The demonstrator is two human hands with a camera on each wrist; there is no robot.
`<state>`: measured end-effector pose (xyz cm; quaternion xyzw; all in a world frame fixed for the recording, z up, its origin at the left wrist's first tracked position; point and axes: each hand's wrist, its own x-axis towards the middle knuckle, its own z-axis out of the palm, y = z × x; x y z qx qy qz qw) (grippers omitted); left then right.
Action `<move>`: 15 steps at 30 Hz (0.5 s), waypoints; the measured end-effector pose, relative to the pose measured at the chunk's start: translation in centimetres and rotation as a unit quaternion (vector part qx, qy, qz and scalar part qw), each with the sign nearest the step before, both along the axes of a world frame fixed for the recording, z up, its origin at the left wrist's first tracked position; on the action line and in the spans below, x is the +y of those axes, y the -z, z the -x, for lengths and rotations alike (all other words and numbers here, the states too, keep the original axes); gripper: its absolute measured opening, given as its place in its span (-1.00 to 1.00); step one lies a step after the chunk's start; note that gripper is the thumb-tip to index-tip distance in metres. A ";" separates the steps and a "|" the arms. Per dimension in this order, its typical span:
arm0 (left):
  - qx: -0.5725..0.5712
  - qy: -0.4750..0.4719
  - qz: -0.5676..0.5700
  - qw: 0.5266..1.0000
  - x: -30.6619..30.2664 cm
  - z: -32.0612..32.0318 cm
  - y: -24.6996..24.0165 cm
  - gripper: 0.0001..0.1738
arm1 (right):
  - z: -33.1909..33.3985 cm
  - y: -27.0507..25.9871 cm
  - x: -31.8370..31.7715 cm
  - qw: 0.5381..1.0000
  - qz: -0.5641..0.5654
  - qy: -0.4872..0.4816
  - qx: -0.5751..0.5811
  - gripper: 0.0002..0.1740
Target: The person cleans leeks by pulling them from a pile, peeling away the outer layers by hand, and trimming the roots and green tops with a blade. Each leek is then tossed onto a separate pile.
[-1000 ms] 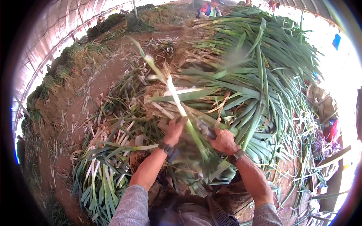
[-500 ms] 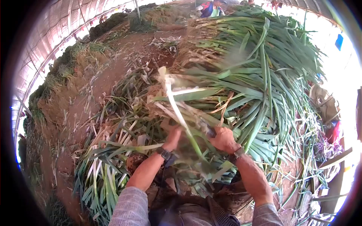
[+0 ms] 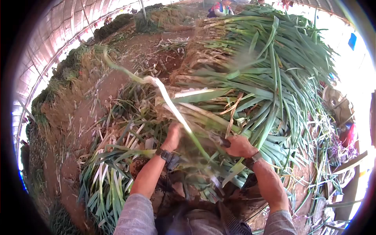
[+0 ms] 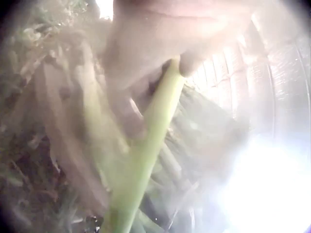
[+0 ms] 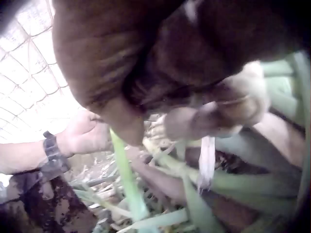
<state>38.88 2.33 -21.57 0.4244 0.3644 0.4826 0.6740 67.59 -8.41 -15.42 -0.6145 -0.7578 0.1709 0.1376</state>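
Observation:
A long green onion [image 3: 176,109] slants between my hands in the head view, its white end pointing up and left. A thin pale-green strip [image 3: 124,70] trails from that end. My left hand [image 3: 172,138] grips the onion stalk; in the left wrist view its fingers curl round the pale-green stalk [image 4: 150,136]. My right hand [image 3: 239,146] holds a dark-handled tool [image 3: 224,141], whose front part is blurred, so I cannot tell its kind. In the right wrist view, the right hand's curled fingers [image 5: 214,119] are in shadow beside a green stalk [image 5: 127,179].
A large heap of green onions [image 3: 250,78] lies ahead and to the right, roots facing left. Pale-stemmed onions [image 3: 107,184] are piled at my left knee. Loose leaves and trimmings cover the dirt ground [image 3: 105,84]. Another person [image 3: 220,9] is at the far end.
The onion's white end has swung left and the stalk leans more. My left hand has shifted slightly left, the right hand slightly right. The trailing strip reaches farther left than a second ago.

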 end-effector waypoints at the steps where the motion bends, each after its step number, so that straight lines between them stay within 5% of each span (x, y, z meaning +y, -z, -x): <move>1: -0.016 -0.026 -0.001 1.000 0.1 0.9 -0.9 -0.73 | -0.7 0.6 -0.2 1.000 0.001 0.000 0.001 -0.54; 5: 0.084 -0.282 -0.125 0.947 2.5 4.4 -4.5 -0.71 | -2.6 2.4 -1.1 0.993 0.087 0.057 -0.064 -0.41; 7: 0.024 -0.344 -0.160 0.925 2.9 6.6 -8.6 -0.67 | -3.0 2.0 -1.6 0.984 0.122 0.062 -0.114 -0.44; 13: 0.192 -0.437 -0.302 0.825 1.3 16.0 -22.8 -0.71 | -2.4 3.1 -1.4 0.977 0.163 0.034 -0.131 -0.50; 15: 0.370 -0.418 -0.306 0.771 0.0 20.2 -26.7 -0.68 | -1.7 3.0 -1.0 0.978 0.155 0.051 -0.130 -0.51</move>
